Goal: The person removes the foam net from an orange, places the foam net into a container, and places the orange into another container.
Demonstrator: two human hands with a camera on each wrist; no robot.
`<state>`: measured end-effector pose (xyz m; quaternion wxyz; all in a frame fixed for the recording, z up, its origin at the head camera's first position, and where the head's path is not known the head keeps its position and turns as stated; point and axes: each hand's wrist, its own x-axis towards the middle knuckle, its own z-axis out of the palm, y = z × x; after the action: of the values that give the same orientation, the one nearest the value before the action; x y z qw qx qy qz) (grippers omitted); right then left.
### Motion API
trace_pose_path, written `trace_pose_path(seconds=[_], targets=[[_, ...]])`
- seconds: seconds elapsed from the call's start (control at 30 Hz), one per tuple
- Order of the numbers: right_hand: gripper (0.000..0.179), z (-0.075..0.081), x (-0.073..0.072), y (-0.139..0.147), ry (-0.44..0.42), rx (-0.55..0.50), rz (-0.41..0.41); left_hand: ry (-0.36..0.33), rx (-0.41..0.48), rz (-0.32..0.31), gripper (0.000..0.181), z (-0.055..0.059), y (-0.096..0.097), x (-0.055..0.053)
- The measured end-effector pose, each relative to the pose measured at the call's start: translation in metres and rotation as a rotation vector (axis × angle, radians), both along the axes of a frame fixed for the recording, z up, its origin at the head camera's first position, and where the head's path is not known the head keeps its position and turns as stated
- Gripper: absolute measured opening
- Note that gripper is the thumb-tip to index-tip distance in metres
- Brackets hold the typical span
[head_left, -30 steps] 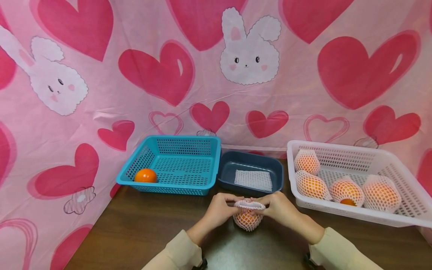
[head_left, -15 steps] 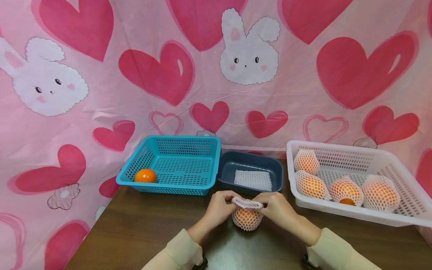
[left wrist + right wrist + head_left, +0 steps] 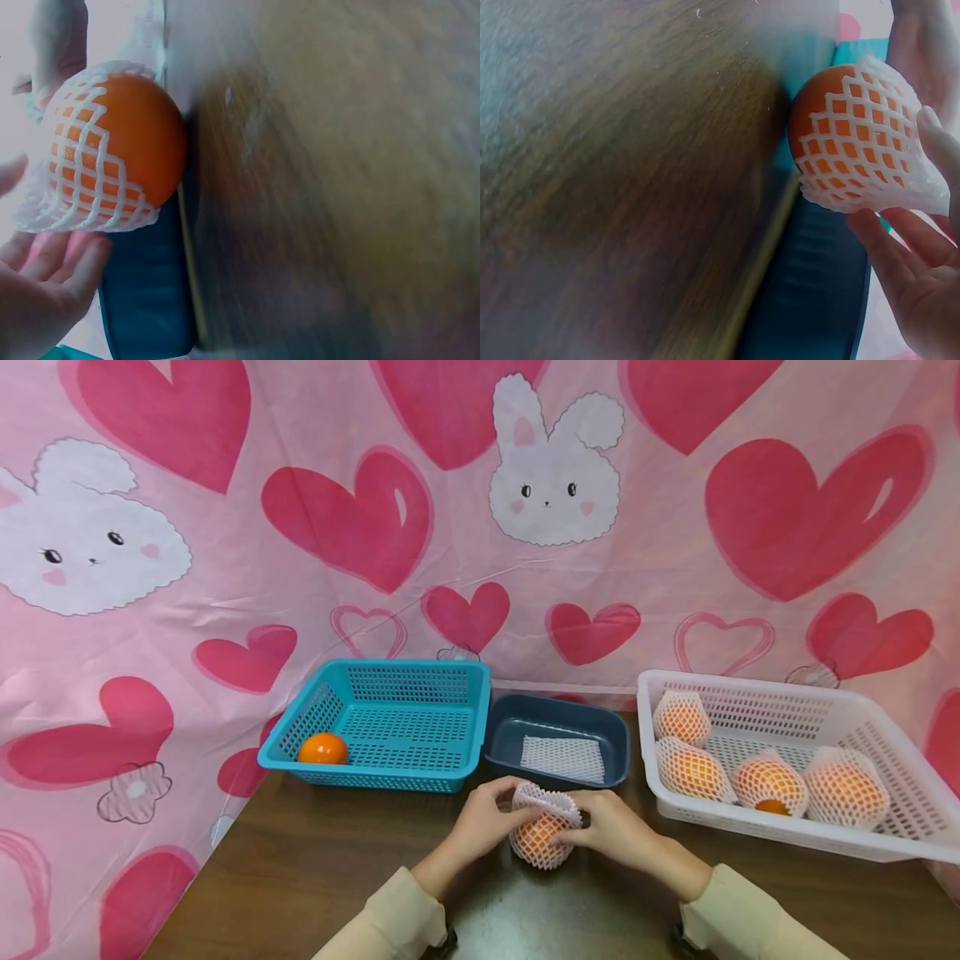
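Note:
An orange [image 3: 542, 845] wrapped in a white foam net [image 3: 551, 802] is held between both hands over the table. The net's mouth gathers loosely on top, and its mesh hugs the sides. In both wrist views the fruit's bare underside [image 3: 154, 139] faces the tabletop. My left hand [image 3: 483, 817] grips the netted orange from the left, thumb across the front. From the right, my right hand [image 3: 618, 827] holds it, thumb on the mesh and other fingers behind. The right wrist view shows the right fingers [image 3: 900, 262] at the net's edge.
A blue basket [image 3: 375, 781] at back left holds one bare orange [image 3: 323, 749]. Behind the hands, a dark blue tray [image 3: 498, 735] contains flat white foam netting [image 3: 562, 760]. At right, a white basket [image 3: 757, 685] holds several netted oranges [image 3: 693, 772]. A pink cloth [image 3: 450, 560] hangs behind.
My hands have shifted from the net's rim to the sides of the netted orange, thumbs now on its front. The orange has moved slightly left and tilted, its net mouth standing taller.

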<state>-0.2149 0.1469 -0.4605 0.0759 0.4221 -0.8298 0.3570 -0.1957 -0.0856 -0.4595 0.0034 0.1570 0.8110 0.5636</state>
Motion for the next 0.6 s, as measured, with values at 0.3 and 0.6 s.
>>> trace_pose_path(seconds=[0.3, 0.6], targets=[[0.018, 0.002, 0.000, -0.007, -0.017, -0.085, -0.009, 0.009, -0.012, -0.029, 0.019, 0.002, -0.002, 0.000], [0.021, 0.008, 0.002, -0.017, 0.032, -0.094, -0.071, 0.086, -0.043, 0.040, 0.011, 0.005, -0.004, 0.000]])
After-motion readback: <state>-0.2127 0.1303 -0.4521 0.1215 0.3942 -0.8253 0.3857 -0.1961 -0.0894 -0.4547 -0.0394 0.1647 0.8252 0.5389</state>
